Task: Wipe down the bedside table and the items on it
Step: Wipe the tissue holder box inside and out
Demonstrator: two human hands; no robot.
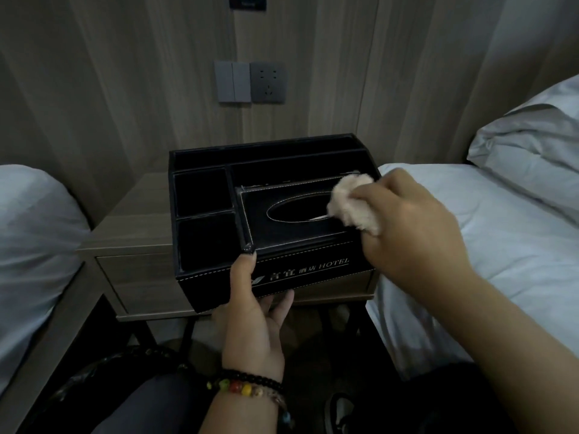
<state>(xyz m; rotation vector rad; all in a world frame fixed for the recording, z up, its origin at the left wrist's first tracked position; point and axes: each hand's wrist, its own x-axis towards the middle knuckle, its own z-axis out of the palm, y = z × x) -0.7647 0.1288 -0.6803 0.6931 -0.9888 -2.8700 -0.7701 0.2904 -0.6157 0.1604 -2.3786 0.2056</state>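
- Crosswise to the viewer runs the long axis of the black organiser box (219, 277), left to right, with its printed front face turned toward the person and its tissue-slot lid (291, 214) facing up.
- Silver writing on that front face ends in the readable word "HOTEL", preceded by Chinese characters and a small leaf-like logo; white stitching edges the panels.
- Above the near edge of the bedside table (131, 223) the box is held up, its front hanging past the table's front.
- From below and in front, the left hand (253, 321) grips the box: thumb laid up the front face to the rim, fingers curled beneath the base.
- Bunched in the right hand (410, 230) is a fluffy beige cloth (351, 205), fingers closed round it, pressed on the lid's right end beside the oval slot.
- Beaded bracelets (247, 386) circle the left wrist.
- White bedding (501, 233) lies right of the table, a wall socket panel (250, 81) above.
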